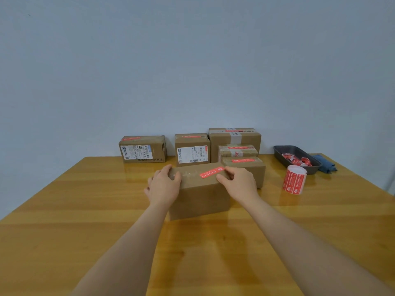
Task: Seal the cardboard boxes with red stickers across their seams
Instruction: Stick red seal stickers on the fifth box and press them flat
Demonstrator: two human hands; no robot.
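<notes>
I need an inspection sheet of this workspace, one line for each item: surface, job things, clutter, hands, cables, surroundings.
Surface: wooden table, glossy.
Job things: front cardboard box with a red sticker on its top; sticker roll standing to the right; five more boxes behind, each with a red sticker on top.
Clutter: dark tray holding red-and-white scraps; blue cloth beside the tray.
Hands: left hand grips the box's left end; right hand holds its right end, fingers at the sticker's edge.
Cables: nothing seen.
Surroundings: plain pale wall behind the table.
</notes>
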